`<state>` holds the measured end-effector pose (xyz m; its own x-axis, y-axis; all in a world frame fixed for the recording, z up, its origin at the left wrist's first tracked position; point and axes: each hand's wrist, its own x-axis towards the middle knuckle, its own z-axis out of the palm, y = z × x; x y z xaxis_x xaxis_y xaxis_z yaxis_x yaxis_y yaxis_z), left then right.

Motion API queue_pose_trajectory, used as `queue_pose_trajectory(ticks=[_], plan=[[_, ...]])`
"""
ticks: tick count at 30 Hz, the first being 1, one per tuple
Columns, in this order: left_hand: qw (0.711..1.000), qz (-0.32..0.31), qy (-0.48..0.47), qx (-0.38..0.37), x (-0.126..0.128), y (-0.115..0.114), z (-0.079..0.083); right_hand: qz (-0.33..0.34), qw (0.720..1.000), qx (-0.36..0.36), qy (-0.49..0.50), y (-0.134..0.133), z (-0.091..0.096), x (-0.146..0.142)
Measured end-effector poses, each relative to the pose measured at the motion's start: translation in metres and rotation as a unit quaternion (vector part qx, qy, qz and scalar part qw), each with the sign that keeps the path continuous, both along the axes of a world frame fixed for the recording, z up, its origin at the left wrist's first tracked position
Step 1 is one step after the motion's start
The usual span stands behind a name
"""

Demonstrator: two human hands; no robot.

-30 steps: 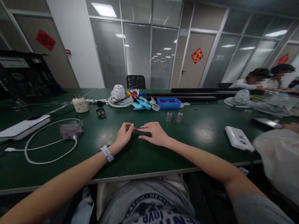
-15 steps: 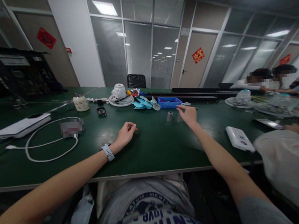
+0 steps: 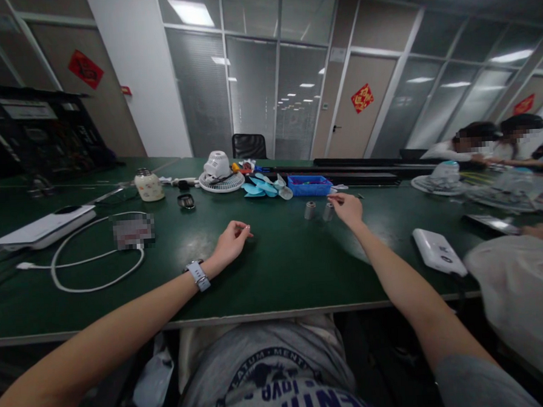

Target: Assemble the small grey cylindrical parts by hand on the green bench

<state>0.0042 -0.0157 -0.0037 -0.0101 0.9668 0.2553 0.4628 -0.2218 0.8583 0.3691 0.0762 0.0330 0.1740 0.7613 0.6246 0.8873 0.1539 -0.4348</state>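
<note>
Two small silvery metal cylinders stand upright side by side on the green table, a left cylinder (image 3: pixel 310 210) and a right cylinder (image 3: pixel 328 212). The fingertips of my right hand (image 3: pixel 348 209) are pinched together at the top of the right cylinder, and the exact contact is too small to make out. My left hand (image 3: pixel 232 243) rests on the table to the left of both cylinders. Its fingers are curled with the thumb close to the forefinger, and whatever lies inside them, if anything, is hidden.
Beyond my hands are a blue basket (image 3: pixel 311 194), light-blue fan blades (image 3: pixel 261 187) and a white fan part (image 3: pixel 217 165). A jar (image 3: pixel 148 185), a white cable (image 3: pixel 52 276) and a white device (image 3: pixel 43 230) stand left. On the right are a white power bank (image 3: pixel 438 252) and other people.
My right hand has shifted slightly to the right. The right cylinder, blurred before, shows sharply now beneath the fingertips. My left hand has hardly moved.
</note>
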Motion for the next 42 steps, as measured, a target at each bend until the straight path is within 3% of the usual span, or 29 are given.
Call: queue_pose_trajectory(ticks=[8, 12, 16, 21, 24, 27, 29, 32, 37, 39, 42], plan=[[1.0, -0.008, 0.009, -0.007, 0.001, -0.002, 0.002, 0.008, 0.999, -0.047, 0.004, 0.007, -0.006, 0.007], [1.0, -0.012, 0.01, -0.007, 0.0, -0.003, 0.002, 0.039, 0.993, -0.096, -0.06, 0.012, -0.012, 0.01], [1.0, -0.016, 0.009, -0.005, -0.002, 0.001, -0.003, 0.042, 0.984, -0.114, -0.128, 0.034, -0.015, 0.014], [1.0, -0.025, 0.007, 0.008, -0.003, 0.004, -0.008, 0.023, 0.978, -0.156, -0.136, 0.074, -0.001, 0.02], [0.999, -0.032, 0.01, 0.005, -0.002, 0.003, -0.006, 0.0, 0.982, -0.144, -0.125, 0.083, 0.005, 0.014], [0.999, -0.036, 0.009, 0.005, -0.001, 0.001, -0.005, -0.005, 0.995, -0.067, -0.071, 0.073, -0.002, -0.003], [0.999, -0.043, 0.009, 0.007, 0.0, 0.001, -0.006, 0.044, 0.997, -0.028, -0.05, 0.058, -0.014, -0.018], [0.999, -0.043, 0.008, 0.013, 0.0, 0.003, -0.008, 0.13, 0.987, -0.059, -0.07, 0.035, -0.031, -0.037], [0.999, -0.033, 0.015, 0.018, 0.001, -0.001, -0.005, 0.121, 0.988, -0.092, 0.003, 0.008, -0.036, -0.061], [0.999, -0.036, 0.023, 0.028, 0.003, -0.006, 0.002, 0.172, 0.98, -0.084, 0.052, -0.009, -0.033, -0.078], [0.993, -0.062, 0.045, 0.089, 0.01, -0.016, 0.014, 0.335, 0.935, -0.086, 0.078, -0.045, -0.033, -0.114]])
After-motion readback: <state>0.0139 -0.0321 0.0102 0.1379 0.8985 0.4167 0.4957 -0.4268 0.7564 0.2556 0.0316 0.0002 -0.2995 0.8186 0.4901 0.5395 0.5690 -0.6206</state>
